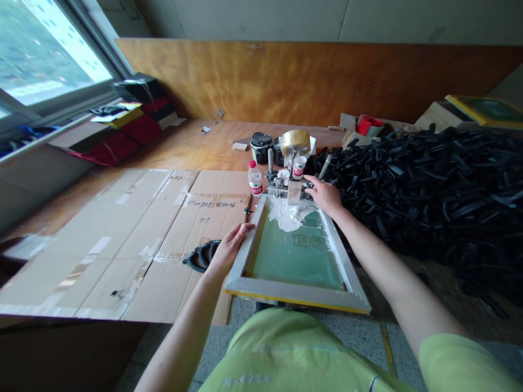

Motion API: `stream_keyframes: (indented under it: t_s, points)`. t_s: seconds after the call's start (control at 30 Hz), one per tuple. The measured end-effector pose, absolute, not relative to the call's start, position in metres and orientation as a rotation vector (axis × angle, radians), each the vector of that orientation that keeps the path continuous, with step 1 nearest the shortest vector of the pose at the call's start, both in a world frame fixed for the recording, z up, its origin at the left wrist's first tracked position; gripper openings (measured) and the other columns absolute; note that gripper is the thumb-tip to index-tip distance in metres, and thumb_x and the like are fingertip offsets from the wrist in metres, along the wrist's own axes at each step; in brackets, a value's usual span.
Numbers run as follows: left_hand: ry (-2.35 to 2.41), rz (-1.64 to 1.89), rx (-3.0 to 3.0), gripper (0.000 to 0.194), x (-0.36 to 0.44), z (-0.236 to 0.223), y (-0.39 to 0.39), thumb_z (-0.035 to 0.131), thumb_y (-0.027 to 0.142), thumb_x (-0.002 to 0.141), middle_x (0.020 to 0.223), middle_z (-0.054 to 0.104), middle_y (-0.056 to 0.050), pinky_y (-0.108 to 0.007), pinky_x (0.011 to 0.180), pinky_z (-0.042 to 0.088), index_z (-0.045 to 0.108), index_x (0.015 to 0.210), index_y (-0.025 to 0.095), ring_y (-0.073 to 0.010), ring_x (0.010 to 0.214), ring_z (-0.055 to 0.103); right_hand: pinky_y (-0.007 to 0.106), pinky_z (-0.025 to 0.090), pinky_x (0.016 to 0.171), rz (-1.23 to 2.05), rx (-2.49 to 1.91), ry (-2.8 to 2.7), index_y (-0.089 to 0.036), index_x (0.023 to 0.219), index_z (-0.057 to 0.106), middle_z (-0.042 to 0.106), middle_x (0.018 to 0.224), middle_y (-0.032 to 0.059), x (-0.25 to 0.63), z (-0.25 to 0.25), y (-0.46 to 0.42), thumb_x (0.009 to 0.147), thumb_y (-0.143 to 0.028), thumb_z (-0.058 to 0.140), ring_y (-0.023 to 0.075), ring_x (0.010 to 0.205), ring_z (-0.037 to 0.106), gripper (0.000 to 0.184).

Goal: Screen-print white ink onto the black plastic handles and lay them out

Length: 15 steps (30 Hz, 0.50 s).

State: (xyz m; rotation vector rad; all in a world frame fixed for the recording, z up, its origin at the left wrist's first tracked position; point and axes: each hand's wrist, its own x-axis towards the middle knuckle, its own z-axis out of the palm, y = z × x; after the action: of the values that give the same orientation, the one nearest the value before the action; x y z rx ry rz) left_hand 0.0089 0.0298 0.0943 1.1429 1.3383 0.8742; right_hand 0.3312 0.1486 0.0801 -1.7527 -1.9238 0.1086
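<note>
A screen-printing frame point(245, 260) with green mesh and a pale wooden border lies in front of me, white ink point(291, 215) smeared at its far end. My left hand point(227, 247) grips the frame's left rail. A black plastic part point(201, 256) lies just left of that hand on the cardboard. My right hand point(324, 194) reaches to the frame's far right corner and rests by the squeegee point(294, 191) and metal hinge clamp point(276, 187); its exact hold is unclear.
Flattened cardboard point(122, 239) covers the wooden table on the left. A large heap of black plastic parts point(429, 185) fills the right. Behind the frame stand a water bottle point(255, 178), a black ink tub point(260, 146) and a tape roll point(295, 141). A window point(44, 60) is at far left.
</note>
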Motion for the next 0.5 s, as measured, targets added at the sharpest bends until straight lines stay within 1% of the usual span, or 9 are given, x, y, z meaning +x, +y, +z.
stream_keyframes:
  t_s: [0.07, 0.17, 0.2, 0.23, 0.27, 0.33, 0.4, 0.47, 0.5]
  points:
    - [1.280, 1.016, 1.162, 0.054, 0.015, 0.114, 0.045, 0.054, 0.064, 0.079, 0.086, 0.066, -0.002, -0.021, 0.058, 0.045, 0.067, 0.101, 0.018, -0.0135, 0.067, 0.059, 0.025, 0.051, 0.066, 0.054, -1.852, -1.761, -0.017, 0.109, 0.067, 0.072, 0.081, 0.0029, 0.358, 0.071, 0.138, 0.089, -0.024, 0.053, 0.0168, 0.070, 0.066, 0.026]
    - [1.129, 1.222, 1.146, 0.054, 0.029, 0.133, 0.072, 0.051, 0.064, 0.080, 0.096, 0.068, -0.006, -0.024, 0.064, 0.050, 0.063, 0.103, 0.017, -0.0169, 0.080, 0.064, 0.022, 0.052, 0.053, 0.061, -1.883, -1.808, -0.005, 0.091, 0.067, 0.071, 0.071, 0.0018, 0.374, 0.044, 0.110, 0.091, -0.021, 0.042, 0.0112, 0.057, 0.061, 0.029]
    - [1.103, 1.250, 1.131, 0.054, 0.034, 0.136, 0.079, 0.049, 0.064, 0.081, 0.096, 0.068, -0.007, -0.025, 0.064, 0.051, 0.062, 0.104, 0.017, -0.0178, 0.082, 0.065, 0.022, 0.052, 0.053, 0.096, -1.843, -1.890, -0.008, 0.085, 0.066, 0.071, 0.072, 0.0010, 0.370, 0.034, 0.100, 0.090, -0.022, 0.045, 0.0103, 0.058, 0.060, 0.026]
    - [1.101, 1.267, 1.108, 0.054, 0.039, 0.136, 0.084, 0.047, 0.063, 0.082, 0.096, 0.068, -0.008, -0.025, 0.063, 0.051, 0.060, 0.105, 0.016, -0.0180, 0.083, 0.065, 0.023, 0.053, 0.057, 0.139, -1.784, -1.985, -0.008, 0.088, 0.066, 0.071, 0.076, 0.0011, 0.362, 0.024, 0.090, 0.088, -0.024, 0.051, 0.0102, 0.063, 0.061, 0.022]
    - [1.115, 1.290, 1.070, 0.054, 0.044, 0.134, 0.086, 0.046, 0.063, 0.083, 0.095, 0.069, -0.008, -0.025, 0.062, 0.051, 0.059, 0.107, 0.016, -0.0175, 0.082, 0.065, 0.024, 0.054, 0.063, 0.177, -1.727, -2.072, -0.007, 0.099, 0.066, 0.072, 0.083, 0.0019, 0.352, 0.016, 0.082, 0.084, -0.027, 0.059, 0.0113, 0.070, 0.063, 0.025]
    - [1.155, 1.333, 0.963, 0.055, 0.056, 0.119, 0.079, 0.045, 0.062, 0.084, 0.097, 0.069, -0.008, -0.023, 0.060, 0.051, 0.055, 0.113, 0.017, -0.0156, 0.079, 0.065, 0.028, 0.052, 0.076, 0.217, -1.672, -2.204, -0.017, 0.106, 0.067, 0.070, 0.094, 0.0039, 0.325, 0.006, 0.066, 0.076, -0.028, 0.072, 0.0164, 0.087, 0.063, 0.033]
    - [1.182, 1.215, 0.846, 0.058, 0.070, 0.093, 0.058, 0.049, 0.063, 0.082, 0.101, 0.069, -0.011, -0.023, 0.056, 0.050, 0.053, 0.117, 0.017, -0.0153, 0.076, 0.066, 0.033, 0.048, 0.083, 0.216, -1.702, -2.232, -0.021, 0.105, 0.067, 0.067, 0.097, 0.0063, 0.297, 0.005, 0.051, 0.079, -0.030, 0.071, 0.0204, 0.096, 0.060, 0.027]
    - [1.167, 0.903, 0.737, 0.063, 0.083, 0.062, 0.029, 0.054, 0.066, 0.079, 0.103, 0.069, -0.015, -0.025, 0.054, 0.051, 0.053, 0.117, 0.015, -0.0185, 0.076, 0.067, 0.033, 0.046, 0.084, 0.205, -1.720, -2.173, -0.022, 0.100, 0.068, 0.064, 0.093, 0.0073, 0.270, 0.009, 0.034, 0.086, -0.031, 0.062, 0.0211, 0.095, 0.058, 0.017]
    - [1.150, 0.788, 0.685, 0.064, 0.086, 0.048, 0.015, 0.054, 0.067, 0.078, 0.104, 0.069, -0.016, -0.027, 0.055, 0.052, 0.054, 0.115, 0.015, -0.0205, 0.079, 0.068, 0.033, 0.045, 0.084, 0.216, -1.657, -2.185, -0.022, 0.100, 0.068, 0.063, 0.092, 0.0073, 0.258, 0.011, 0.025, 0.089, -0.031, 0.059, 0.0207, 0.093, 0.057, 0.017]
